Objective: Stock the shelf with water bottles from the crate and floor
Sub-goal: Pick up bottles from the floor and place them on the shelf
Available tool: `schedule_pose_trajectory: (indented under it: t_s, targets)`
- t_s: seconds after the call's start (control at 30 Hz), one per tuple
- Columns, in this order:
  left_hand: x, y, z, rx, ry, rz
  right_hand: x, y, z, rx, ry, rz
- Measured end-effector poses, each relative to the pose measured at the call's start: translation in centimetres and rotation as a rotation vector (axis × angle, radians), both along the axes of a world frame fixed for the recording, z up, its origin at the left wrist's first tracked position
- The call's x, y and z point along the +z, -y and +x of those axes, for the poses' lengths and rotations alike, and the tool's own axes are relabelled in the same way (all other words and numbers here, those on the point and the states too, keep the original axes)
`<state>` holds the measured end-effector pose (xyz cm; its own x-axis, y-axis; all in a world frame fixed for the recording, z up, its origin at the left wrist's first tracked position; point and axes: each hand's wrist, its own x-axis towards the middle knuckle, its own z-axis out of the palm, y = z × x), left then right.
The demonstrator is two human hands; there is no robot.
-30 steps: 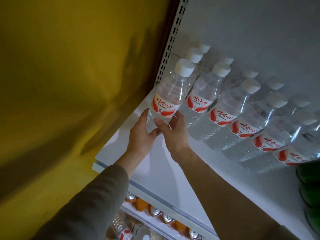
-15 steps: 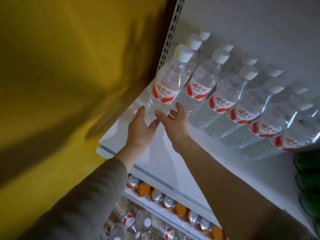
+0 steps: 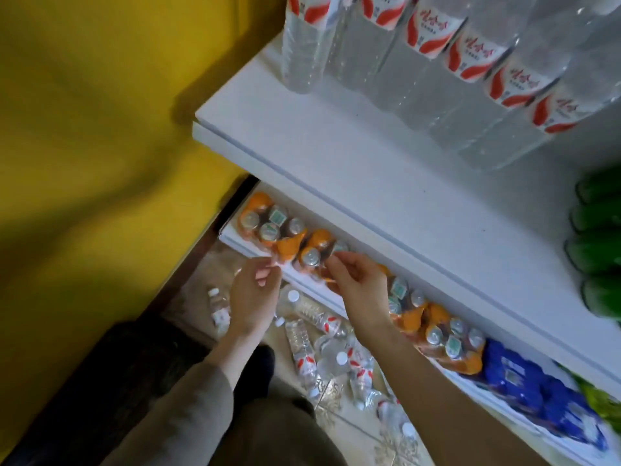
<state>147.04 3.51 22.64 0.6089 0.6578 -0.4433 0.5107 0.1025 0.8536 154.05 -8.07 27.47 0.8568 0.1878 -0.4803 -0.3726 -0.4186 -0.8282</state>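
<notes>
Clear plastic water bottles point(image 3: 302, 351) lay scattered on the floor point(image 3: 339, 415), lower centre. The left hand point(image 3: 253, 297) and right hand point(image 3: 356, 287) (mid-frame) hung loosely curled, holding nothing. Risk: a hasty grab could roll bottles away or underfoot.

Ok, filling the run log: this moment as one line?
left hand: empty; right hand: empty; floor bottles: lying loose; shelved bottles: standing row

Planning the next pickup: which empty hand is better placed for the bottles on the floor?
Probably left. The left hand appears over the floor with loose water bottles beside it; the right hand sits in front of the shelved orange packs.
</notes>
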Motion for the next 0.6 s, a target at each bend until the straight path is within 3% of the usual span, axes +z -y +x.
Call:
schedule_pose_trajectory:
  t_s: [0.2, 0.33, 0.6]
  targets:
    - [-7.5, 5.9, -7.0, -0.144, -0.291, -0.141, -8.2, 9.1, -7.1, -0.129, -0.228, -0.114]
    - [-12.6, 8.0, -10.3, -0.047, -0.422, -0.311, -13.7, 11.5, -10.7, -0.153, -0.323, -0.169]
    - [-22.7, 3.4, -11.0, -0.037, -0.455, -0.083, -27.1, 5.4, -13.2, 0.026, -0.402, -0.156]
